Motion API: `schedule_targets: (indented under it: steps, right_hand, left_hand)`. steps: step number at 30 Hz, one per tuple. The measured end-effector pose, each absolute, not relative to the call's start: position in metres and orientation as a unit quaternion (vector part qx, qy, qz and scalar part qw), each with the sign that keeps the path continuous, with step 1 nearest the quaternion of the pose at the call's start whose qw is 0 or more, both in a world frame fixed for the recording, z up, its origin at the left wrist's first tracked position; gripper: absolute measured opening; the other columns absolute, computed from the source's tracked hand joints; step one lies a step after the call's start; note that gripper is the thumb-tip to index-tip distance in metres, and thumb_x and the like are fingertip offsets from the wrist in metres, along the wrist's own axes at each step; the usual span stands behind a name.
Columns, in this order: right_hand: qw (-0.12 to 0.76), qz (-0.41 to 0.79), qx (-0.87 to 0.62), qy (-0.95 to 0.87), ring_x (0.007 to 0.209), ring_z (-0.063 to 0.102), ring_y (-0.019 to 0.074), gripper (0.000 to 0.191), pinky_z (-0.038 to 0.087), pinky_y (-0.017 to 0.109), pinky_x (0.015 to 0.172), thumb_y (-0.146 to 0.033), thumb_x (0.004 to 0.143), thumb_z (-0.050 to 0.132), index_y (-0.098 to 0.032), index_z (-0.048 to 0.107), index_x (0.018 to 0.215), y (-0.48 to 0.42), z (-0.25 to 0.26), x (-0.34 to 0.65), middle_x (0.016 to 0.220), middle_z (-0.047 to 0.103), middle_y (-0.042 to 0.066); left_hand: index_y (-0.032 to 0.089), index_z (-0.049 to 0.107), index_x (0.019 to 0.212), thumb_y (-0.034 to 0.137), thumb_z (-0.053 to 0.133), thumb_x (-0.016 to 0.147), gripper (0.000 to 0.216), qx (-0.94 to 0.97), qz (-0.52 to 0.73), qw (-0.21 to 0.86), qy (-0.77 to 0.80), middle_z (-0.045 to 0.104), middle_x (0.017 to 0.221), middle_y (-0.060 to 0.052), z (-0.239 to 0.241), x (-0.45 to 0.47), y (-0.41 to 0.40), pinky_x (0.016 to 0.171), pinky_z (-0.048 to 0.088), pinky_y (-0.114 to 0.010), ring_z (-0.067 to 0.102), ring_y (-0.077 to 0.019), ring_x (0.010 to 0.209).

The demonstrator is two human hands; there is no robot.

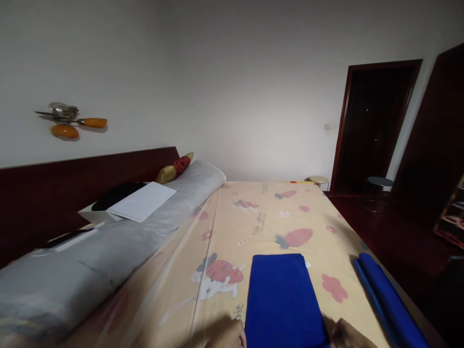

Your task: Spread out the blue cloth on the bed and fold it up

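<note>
Blue folded cloth point(284, 297), one, lies on bedsheet point(253, 217) between left hand point(228, 336) and right hand point(350, 336), grips indeterminable; one rolled blue cloth point(387, 299) nearby.

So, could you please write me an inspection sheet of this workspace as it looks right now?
Surface: bed sheet, yellow with carrot and rabbit prints, spread flat.
Job's things: folded blue towel lying flat between the hands; second blue towel, long and narrow, near the bed's right edge.
Clutter: grey rolled bedding along the dark headboard, a white sheet of paper on it, a red and gold cushion behind.
Hands: left hand and right hand at the towel's near corners, only partly in view; grip cannot be told.
Cables: nothing seen.
Surroundings: white wall, wall ornament, dark doorway, two stools.
</note>
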State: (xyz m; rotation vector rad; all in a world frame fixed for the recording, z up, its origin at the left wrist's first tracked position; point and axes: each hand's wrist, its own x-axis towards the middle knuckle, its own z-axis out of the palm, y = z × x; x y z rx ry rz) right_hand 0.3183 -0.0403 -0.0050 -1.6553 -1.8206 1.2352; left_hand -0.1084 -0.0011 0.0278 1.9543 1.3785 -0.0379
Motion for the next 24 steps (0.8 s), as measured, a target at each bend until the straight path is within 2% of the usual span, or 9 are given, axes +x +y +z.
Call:
schedule_targets:
  steps: [4,6,8,11,14,16,19,22,24]
  right_hand:
    - [0.188,0.371,-0.634,-0.652,0.056,0.058,0.0174,0.028,0.049,0.032,0.058,-0.048,0.060,0.062,-0.022,0.061,0.050,-0.035,-0.013,0.316,0.052,0.062,0.000]
    - [0.195,0.322,-0.654,-0.655,0.065,0.063,0.0204,0.031,0.052,0.035,0.067,-0.048,0.071,0.053,-0.022,0.067,0.061,-0.030,-0.012,0.305,0.065,0.069,0.004]
    - [0.207,0.274,-0.667,-0.661,0.083,0.067,0.0237,0.040,0.052,0.039,0.083,-0.045,0.081,0.039,-0.021,0.071,0.081,-0.024,-0.011,0.285,0.087,0.074,0.009]
    - [0.216,0.229,-0.666,-0.677,0.117,0.060,0.0251,0.049,0.042,0.042,0.106,-0.039,0.087,0.030,-0.021,0.063,0.118,-0.018,-0.016,0.239,0.126,0.065,0.012]
    - [0.201,0.211,-0.650,-0.701,0.139,0.040,0.0237,0.052,0.035,0.046,0.115,-0.041,0.088,0.032,-0.029,0.044,0.137,-0.020,-0.040,0.197,0.150,0.044,0.005]
    - [0.181,0.190,-0.650,-0.713,0.140,0.035,0.0244,0.053,0.037,0.049,0.114,-0.047,0.088,0.034,-0.032,0.041,0.138,-0.024,-0.067,0.181,0.151,0.038,0.003]
    - [0.185,0.125,-0.675,-0.703,0.134,0.044,0.0268,0.053,0.043,0.052,0.109,-0.055,0.086,0.038,-0.033,0.046,0.134,-0.035,-0.111,0.171,0.145,0.043,0.004]
    - [0.236,0.024,-0.719,-0.654,0.130,0.050,0.0272,0.051,0.046,0.052,0.106,-0.052,0.085,0.039,-0.033,0.052,0.131,-0.051,-0.138,0.171,0.142,0.050,0.004]
    - [0.271,-0.010,-0.742,-0.613,0.128,0.053,0.0260,0.048,0.045,0.049,0.106,-0.048,0.087,0.037,-0.027,0.059,0.125,-0.062,-0.143,0.179,0.139,0.055,0.006]
  left_hand:
    - [0.026,0.076,0.065,0.029,0.067,0.060,0.010,0.775,-0.012,0.320,0.544,0.073,0.060,0.002,0.027,-0.103,0.000,0.061,0.048,-0.030,0.061,-0.0144,0.056]
    - [0.023,0.075,0.074,0.042,0.061,0.070,0.023,0.777,0.029,0.268,0.569,0.078,0.080,-0.005,0.030,-0.089,0.000,0.076,0.053,-0.035,0.068,-0.0213,0.077]
    - [0.023,0.072,0.089,0.046,0.042,0.083,0.038,0.775,0.082,0.213,0.589,0.076,0.106,-0.010,0.032,-0.066,0.002,0.096,0.049,-0.040,0.066,-0.0246,0.104]
    - [0.027,0.062,0.117,0.034,0.023,0.090,0.048,0.761,0.133,0.161,0.615,0.066,0.131,-0.008,0.022,-0.024,0.005,0.113,0.039,-0.044,0.056,-0.0224,0.126]
    - [0.027,0.042,0.138,0.026,0.026,0.088,0.052,0.759,0.151,0.125,0.621,0.053,0.147,-0.003,-0.018,0.008,0.004,0.114,0.042,-0.043,0.047,-0.0199,0.137]
    - [0.030,0.028,0.142,0.023,0.030,0.087,0.056,0.775,0.168,0.082,0.604,0.043,0.152,0.001,-0.057,0.017,-0.001,0.112,0.045,-0.041,0.043,-0.0178,0.139]
    - [0.036,0.022,0.140,0.029,0.042,0.084,0.059,0.797,0.192,0.001,0.572,0.047,0.147,0.003,-0.108,0.016,-0.012,0.106,0.050,-0.040,0.052,-0.0179,0.132]
    - [0.036,0.021,0.141,0.032,0.044,0.084,0.062,0.810,0.203,-0.051,0.548,0.050,0.144,0.004,-0.122,0.006,-0.022,0.101,0.052,-0.037,0.055,-0.0158,0.129]
    - [0.036,0.033,0.139,0.031,0.042,0.086,0.055,0.816,0.195,-0.048,0.542,0.054,0.142,0.004,-0.111,-0.003,-0.026,0.099,0.052,-0.034,0.057,-0.0139,0.127]
